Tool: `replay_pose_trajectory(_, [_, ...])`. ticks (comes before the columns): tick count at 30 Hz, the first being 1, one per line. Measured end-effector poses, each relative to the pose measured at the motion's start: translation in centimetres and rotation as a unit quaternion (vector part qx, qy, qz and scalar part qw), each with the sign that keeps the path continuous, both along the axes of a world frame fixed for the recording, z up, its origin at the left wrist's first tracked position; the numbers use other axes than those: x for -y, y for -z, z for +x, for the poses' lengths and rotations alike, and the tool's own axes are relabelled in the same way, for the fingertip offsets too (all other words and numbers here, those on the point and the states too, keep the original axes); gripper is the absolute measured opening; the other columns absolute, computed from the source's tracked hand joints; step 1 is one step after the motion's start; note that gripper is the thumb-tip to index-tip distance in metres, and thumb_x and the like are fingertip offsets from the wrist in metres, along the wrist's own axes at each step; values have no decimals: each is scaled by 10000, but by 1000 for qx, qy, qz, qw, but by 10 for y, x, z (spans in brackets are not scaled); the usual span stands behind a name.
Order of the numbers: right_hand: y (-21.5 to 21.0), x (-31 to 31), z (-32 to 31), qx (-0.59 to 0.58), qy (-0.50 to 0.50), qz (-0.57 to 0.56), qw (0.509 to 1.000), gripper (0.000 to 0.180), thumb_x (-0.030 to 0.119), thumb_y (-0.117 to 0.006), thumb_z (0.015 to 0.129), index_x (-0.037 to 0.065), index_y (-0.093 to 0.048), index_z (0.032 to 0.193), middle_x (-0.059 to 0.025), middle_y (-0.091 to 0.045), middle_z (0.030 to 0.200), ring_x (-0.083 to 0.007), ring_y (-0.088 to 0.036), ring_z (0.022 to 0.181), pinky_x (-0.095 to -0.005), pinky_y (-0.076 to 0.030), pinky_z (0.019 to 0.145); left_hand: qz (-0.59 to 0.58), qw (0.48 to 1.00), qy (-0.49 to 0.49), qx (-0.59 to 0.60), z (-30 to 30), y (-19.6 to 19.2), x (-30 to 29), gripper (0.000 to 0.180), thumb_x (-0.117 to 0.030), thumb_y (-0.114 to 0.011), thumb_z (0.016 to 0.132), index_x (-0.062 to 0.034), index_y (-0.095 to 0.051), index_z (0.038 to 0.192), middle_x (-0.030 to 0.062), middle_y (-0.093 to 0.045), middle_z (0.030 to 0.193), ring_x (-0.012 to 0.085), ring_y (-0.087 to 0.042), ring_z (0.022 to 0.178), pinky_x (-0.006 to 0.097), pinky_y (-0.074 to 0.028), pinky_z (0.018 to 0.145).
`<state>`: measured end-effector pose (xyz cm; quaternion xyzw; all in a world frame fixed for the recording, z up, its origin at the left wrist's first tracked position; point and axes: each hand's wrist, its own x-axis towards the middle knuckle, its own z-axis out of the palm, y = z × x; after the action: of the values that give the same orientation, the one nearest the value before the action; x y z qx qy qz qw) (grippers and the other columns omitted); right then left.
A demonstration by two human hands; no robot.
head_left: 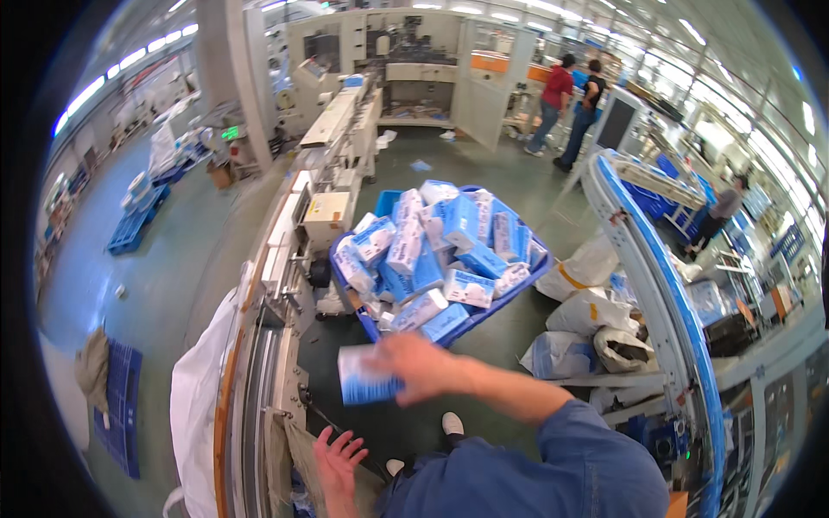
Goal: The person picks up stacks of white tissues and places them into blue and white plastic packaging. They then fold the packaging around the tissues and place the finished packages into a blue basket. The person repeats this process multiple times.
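Observation:
My right hand (419, 364) reaches across in front of me, its fingers closed on a blue-and-white tissue pack (363, 376) that is slightly blurred. The pack is held in the air, just short of a large blue bin (489, 318). Heaped in that bin above its rim lie several similar tissue packs (471, 287), tilted every way. Lower down, my left hand (339, 457) is raised palm up beside the machine rail, fingers spread and nothing in them.
A long conveyor (275, 259) runs along my left, with a white sack (200, 388) hanging beside it. On the right, a curved blue-edged conveyor (643, 268) passes stuffed white sacks (583, 312). Two people (566, 104) stand farther back. Scraps (420, 166) lie on the floor.

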<state>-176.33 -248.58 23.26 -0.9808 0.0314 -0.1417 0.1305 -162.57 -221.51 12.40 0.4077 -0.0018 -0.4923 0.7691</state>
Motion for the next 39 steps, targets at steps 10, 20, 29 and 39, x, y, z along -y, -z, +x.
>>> replay_pose_trajectory(10, [33,-118,-82,169,204,512,817,551,277,-601,922,38,-430,1388,-142,-494,1321,-261,-463,1239,-362,-376,1039,-30,983,171,57,-32,-5,13,419,-252,-599,934,-53,-488,1285,108,-608,1193,248,-607,1085,402,-511,928])
replay_pose_trajectory(20, [18,-85,-123,253,123,626,728,400,163,-497,978,6,-469,1344,-82,-576,1202,-174,-528,1104,-306,-413,971,-118,951,190,-214,-96,-30,79,617,-547,-394,976,-24,-558,1257,107,-628,1220,265,-610,1093,401,-466,973])
replay_pose_trajectory(29, [-7,-64,-178,171,87,674,714,558,187,-634,886,12,-436,1377,-101,-579,1211,-174,-540,1111,-321,-424,962,-152,955,184,-176,-146,-45,100,645,-568,-368,973,-40,-505,1318,118,-600,1262,275,-588,1148,420,-454,996])
replay_pose_trajectory(39, [-19,-71,-193,155,119,527,827,964,429,-839,690,15,-356,1415,-148,-526,1295,-228,-531,1161,-354,-409,1000,-97,981,141,-90,-165,-51,104,530,-513,-406,983,-59,-536,1225,100,-624,1147,253,-613,1053,405,-497,925])
